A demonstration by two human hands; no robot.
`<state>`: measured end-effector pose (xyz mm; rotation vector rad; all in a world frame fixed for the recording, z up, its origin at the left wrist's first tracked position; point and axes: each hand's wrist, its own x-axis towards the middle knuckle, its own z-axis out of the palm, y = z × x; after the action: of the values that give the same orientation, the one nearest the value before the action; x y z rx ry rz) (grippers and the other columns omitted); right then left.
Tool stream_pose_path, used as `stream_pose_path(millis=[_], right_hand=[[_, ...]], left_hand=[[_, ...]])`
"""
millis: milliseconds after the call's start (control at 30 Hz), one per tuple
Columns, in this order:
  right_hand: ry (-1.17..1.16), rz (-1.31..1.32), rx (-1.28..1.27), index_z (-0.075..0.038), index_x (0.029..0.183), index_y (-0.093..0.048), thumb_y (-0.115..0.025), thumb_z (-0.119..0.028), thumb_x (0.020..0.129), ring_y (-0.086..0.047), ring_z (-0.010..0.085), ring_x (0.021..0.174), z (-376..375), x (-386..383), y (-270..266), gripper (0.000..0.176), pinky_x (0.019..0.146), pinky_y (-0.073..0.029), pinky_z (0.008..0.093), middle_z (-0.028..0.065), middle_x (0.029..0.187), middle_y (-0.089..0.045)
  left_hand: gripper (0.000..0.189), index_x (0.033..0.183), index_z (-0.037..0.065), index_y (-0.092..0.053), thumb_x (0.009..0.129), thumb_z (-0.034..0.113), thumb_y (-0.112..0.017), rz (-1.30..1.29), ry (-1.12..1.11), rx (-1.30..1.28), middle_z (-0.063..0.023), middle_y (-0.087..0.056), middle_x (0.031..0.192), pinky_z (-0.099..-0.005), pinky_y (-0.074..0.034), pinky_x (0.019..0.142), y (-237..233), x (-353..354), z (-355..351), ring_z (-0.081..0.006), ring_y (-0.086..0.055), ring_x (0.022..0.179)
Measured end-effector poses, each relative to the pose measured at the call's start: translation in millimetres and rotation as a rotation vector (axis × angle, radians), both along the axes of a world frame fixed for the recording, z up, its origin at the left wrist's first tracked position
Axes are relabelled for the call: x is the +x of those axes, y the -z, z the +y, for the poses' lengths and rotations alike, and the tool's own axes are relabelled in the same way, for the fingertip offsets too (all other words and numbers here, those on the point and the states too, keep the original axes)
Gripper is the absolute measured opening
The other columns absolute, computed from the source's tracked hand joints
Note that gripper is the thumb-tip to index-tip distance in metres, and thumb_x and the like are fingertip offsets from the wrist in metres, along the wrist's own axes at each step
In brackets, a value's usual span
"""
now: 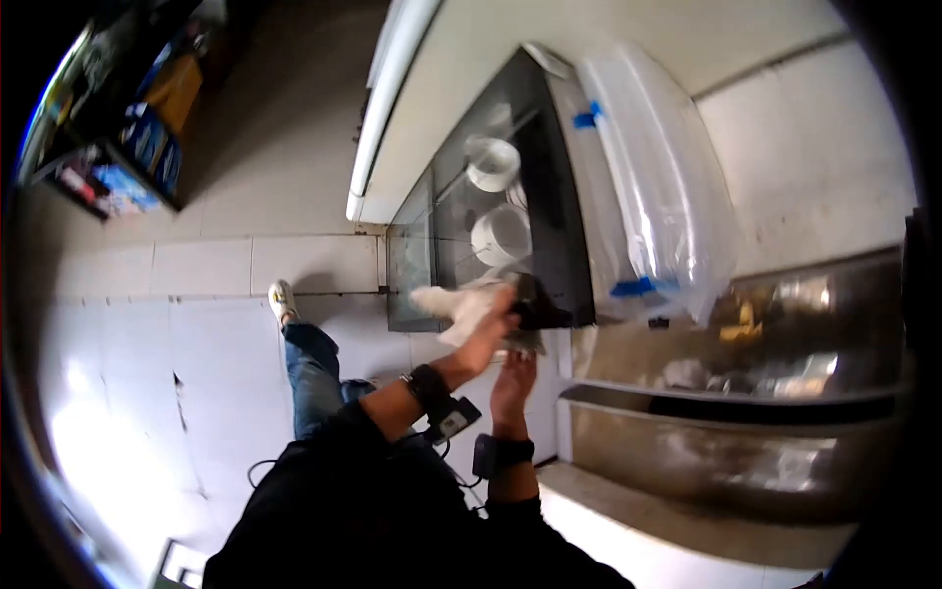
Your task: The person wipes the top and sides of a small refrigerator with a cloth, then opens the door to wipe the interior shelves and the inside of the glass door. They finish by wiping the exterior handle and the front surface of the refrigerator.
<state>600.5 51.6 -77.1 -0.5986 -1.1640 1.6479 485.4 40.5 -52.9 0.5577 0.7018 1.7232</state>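
My left hand (488,332) is closed on a pale, crumpled cloth (461,302), which is smeared by motion. The cloth lies over the near end of a dark glass-faced unit (559,226). Just below it, my right hand (511,391) has its fingers bent together at the cloth's lower edge; what they grip is hidden. Beside my left fingers is a black shape (538,306), too blurred to name. Two round white vessels (501,236) show in the glass, further from my hands.
Clear plastic wrap (657,187) with blue tape runs along the unit's right side. Brown shiny drawer-like fronts (706,432) stand at the right. A white-edged panel (392,98) rises behind. At the upper left is a rack (118,177) with packages. Pale tiles (196,344) cover the floor.
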Motion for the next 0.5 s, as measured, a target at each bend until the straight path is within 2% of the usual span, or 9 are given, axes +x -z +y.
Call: stream_pose_path(millis=[67, 100, 133, 200, 267, 300, 333, 400, 500], right_hand=[[0.098, 0.083, -0.165, -0.003, 0.112, -0.031, -0.046, -0.012, 0.063, -0.033, 0.0201, 0.108, 9, 3, -19, 0.052, 0.093, -0.022, 0.0321, 0.0102, 0.114, -0.036], [0.047, 0.002, -0.103, -0.002, 0.112, -0.031, -0.046, -0.012, 0.062, -0.033, 0.0208, 0.108, 7, -6, -34, 0.053, 0.093, -0.023, 0.0322, 0.0108, 0.114, -0.036], [0.002, -0.076, -0.044, -0.002, 0.112, -0.031, -0.045, -0.012, 0.061, -0.034, 0.0215, 0.107, 4, -14, -44, 0.054, 0.093, -0.023, 0.0323, 0.0114, 0.113, -0.036], [0.002, -0.089, -0.08, -0.001, 0.109, -0.033, -0.044, -0.008, 0.059, -0.037, 0.0217, 0.104, 0, -16, -28, 0.051, 0.089, -0.027, 0.031, 0.0118, 0.11, -0.039], [0.085, -0.331, -0.056, 0.0, 0.103, -0.031, -0.039, 0.004, 0.056, -0.037, 0.0227, 0.103, 2, -8, 6, 0.047, 0.091, -0.026, 0.0333, 0.0124, 0.106, -0.039], [0.135, -0.804, 0.349, 0.0, 0.102, -0.03, -0.044, 0.006, 0.058, -0.036, 0.0217, 0.103, 4, -6, 21, 0.046, 0.091, -0.027, 0.0324, 0.0114, 0.106, -0.038], [0.17, -0.899, 0.37, 0.0, 0.104, -0.027, -0.05, 0.004, 0.06, -0.036, 0.0195, 0.102, -2, -14, 24, 0.05, 0.089, -0.028, 0.0311, 0.0095, 0.108, -0.037], [0.218, -0.403, 0.141, -0.001, 0.106, -0.031, -0.055, -0.004, 0.062, -0.037, 0.018, 0.1, -5, -24, 47, 0.05, 0.086, -0.03, 0.0298, 0.0082, 0.107, -0.038], [0.193, -0.323, -0.01, -0.002, 0.106, -0.034, -0.053, -0.01, 0.066, -0.038, 0.0178, 0.099, 2, -24, 69, 0.045, 0.084, -0.031, 0.03, 0.0083, 0.106, -0.04]], left_hand=[[0.053, 0.122, -0.001, -0.014, 0.079, 0.02, -0.037, 0.329, -0.021, 0.061, -0.0173, -0.005, 0.129, -0.0288, -0.001, 0.096, -39, -8, -7, -0.0219, 0.001, 0.12], [0.053, 0.122, 0.0, -0.014, 0.079, 0.021, -0.037, 0.397, -0.052, 0.06, -0.0186, -0.005, 0.129, -0.03, -0.001, 0.096, -41, -9, -5, -0.0235, 0.001, 0.12], [0.053, 0.122, 0.0, -0.015, 0.079, 0.022, -0.037, 0.466, -0.073, 0.055, -0.0199, -0.005, 0.128, -0.0313, -0.001, 0.096, -40, -9, -5, -0.025, 0.001, 0.12], [0.053, 0.122, 0.0, -0.015, 0.079, 0.022, -0.037, 0.434, -0.117, 0.004, -0.0207, -0.004, 0.128, -0.033, 0.0, 0.095, -4, -1, 6, -0.0261, 0.001, 0.12], [0.054, 0.122, 0.0, -0.015, 0.079, 0.022, -0.037, 0.403, -0.132, -0.037, -0.0214, -0.004, 0.128, -0.0347, 0.001, 0.095, 30, 7, 12, -0.0272, 0.001, 0.12], [0.054, 0.122, 0.0, -0.015, 0.078, 0.022, -0.037, 0.349, -0.162, -0.054, -0.0216, -0.005, 0.128, -0.0357, 0.002, 0.095, 44, 10, 16, -0.0274, 0.001, 0.12], [0.055, 0.122, -0.001, -0.015, 0.078, 0.022, -0.037, 0.296, -0.195, -0.07, -0.0219, -0.006, 0.127, -0.0366, 0.002, 0.095, 51, 11, 18, -0.0277, 0.0, 0.12], [0.054, 0.122, -0.002, -0.015, 0.078, 0.021, -0.037, 0.317, -0.176, -0.109, -0.0222, -0.007, 0.127, -0.0372, 0.003, 0.095, 49, 8, 16, -0.0276, -0.001, 0.12], [0.053, 0.121, -0.002, -0.016, 0.078, 0.018, -0.038, 0.327, -0.169, -0.081, -0.0221, -0.007, 0.127, -0.036, 0.0, 0.095, 60, 5, 17, -0.0275, -0.002, 0.12]])
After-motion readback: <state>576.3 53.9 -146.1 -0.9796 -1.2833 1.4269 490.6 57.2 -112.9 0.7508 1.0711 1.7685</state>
